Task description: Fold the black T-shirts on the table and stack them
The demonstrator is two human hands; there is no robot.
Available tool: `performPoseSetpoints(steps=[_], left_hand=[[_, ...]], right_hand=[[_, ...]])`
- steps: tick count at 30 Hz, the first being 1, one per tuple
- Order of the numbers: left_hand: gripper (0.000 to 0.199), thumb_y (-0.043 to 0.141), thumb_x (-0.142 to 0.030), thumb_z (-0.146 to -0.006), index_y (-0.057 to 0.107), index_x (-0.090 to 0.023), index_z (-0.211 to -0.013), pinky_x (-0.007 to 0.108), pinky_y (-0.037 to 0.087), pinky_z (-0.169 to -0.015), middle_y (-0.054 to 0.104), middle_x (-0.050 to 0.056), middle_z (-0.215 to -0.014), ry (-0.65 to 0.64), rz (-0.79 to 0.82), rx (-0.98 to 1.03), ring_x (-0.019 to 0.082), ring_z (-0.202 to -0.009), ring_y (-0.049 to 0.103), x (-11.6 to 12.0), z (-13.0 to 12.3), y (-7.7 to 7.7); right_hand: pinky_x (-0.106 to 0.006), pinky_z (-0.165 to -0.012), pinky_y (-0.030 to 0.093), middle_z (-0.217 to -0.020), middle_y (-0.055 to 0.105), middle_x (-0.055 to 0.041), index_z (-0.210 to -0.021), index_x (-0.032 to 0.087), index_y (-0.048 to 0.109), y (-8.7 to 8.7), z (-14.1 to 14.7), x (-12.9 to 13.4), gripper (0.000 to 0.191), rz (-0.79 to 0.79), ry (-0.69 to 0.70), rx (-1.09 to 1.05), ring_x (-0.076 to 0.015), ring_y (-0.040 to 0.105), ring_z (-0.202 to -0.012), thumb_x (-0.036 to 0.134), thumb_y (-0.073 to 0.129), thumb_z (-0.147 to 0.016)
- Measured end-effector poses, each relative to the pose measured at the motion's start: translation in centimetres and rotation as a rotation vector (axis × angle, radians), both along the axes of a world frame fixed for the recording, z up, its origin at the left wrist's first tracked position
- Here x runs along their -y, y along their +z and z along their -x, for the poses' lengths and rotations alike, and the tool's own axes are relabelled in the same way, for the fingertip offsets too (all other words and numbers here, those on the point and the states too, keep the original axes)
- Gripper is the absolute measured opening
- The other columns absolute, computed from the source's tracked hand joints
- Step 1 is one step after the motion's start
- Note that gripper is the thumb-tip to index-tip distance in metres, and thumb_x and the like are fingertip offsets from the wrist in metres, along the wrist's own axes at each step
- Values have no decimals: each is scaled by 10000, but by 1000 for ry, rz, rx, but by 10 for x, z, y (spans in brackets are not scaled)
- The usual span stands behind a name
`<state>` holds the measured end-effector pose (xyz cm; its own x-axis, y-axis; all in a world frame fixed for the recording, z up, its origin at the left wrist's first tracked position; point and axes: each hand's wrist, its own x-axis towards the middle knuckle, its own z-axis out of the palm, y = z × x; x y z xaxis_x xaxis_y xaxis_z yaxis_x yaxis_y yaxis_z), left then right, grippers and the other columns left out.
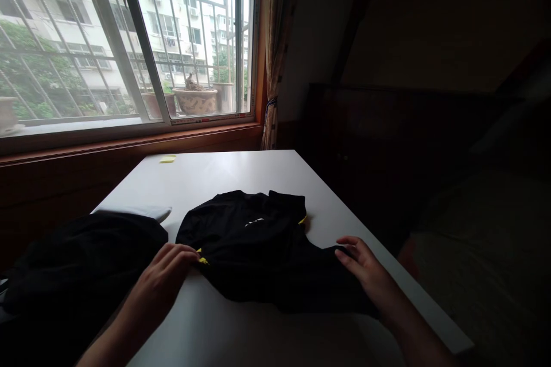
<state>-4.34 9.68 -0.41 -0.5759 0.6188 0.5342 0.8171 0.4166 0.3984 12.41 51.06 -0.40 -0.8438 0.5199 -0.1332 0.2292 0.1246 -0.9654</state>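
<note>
A black short-sleeved shirt (241, 235) with a small white print and yellow trim is spread, partly rumpled, on the white table (224, 169). My left hand (170, 264) pinches its left edge beside a yellow patch. On the opposite side, my right hand (364, 266) has the cloth's right edge between thumb and fingers, with the index finger lifted a little. The shirt's lower part sags toward me between the two hands. Part of the cloth at my right wrist is lost in shadow.
Left of the shirt lies a pile of dark cloth (86, 258), with a folded white cloth (138, 209) behind it. A yellow paper slip (167, 158) is at the far left corner. Behind the table are a barred window (172, 40) and a tied curtain (272, 69).
</note>
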Motion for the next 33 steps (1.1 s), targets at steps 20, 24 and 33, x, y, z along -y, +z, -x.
performPoseSetpoints(steps=[20, 24, 33], left_hand=[[278, 546, -413, -1004, 714, -330, -1210, 312, 593, -922, 715, 57, -1205, -105, 192, 423, 229, -1075, 700, 21, -9, -20], [427, 582, -402, -992, 567, -374, -1417, 455, 502, -1104, 568, 38, -1477, -47, 298, 204, 286, -1397, 495, -12, -7, -56], [618, 486, -470, -1023, 248, -388, -1588, 632, 452, -1080, 164, 22, -1689, 156, 629, 121, 376, -1546, 156, -33, -23, -84]], right_hand=[[-358, -828, 555, -1066, 707, -40, -1061, 261, 712, 11, 39, 32, 261, -491, 332, -59, -231, 662, -965, 435, 539, -972], [-356, -947, 530, -1152, 693, -29, -1119, 268, 715, -9, 72, 73, 206, -665, 697, -77, -223, 631, -1069, 309, 634, -934], [-410, -1063, 497, -1397, 558, -35, -1304, 335, 653, -49, 53, 73, 454, -901, 706, 62, -275, 522, -1277, 343, 752, -861]])
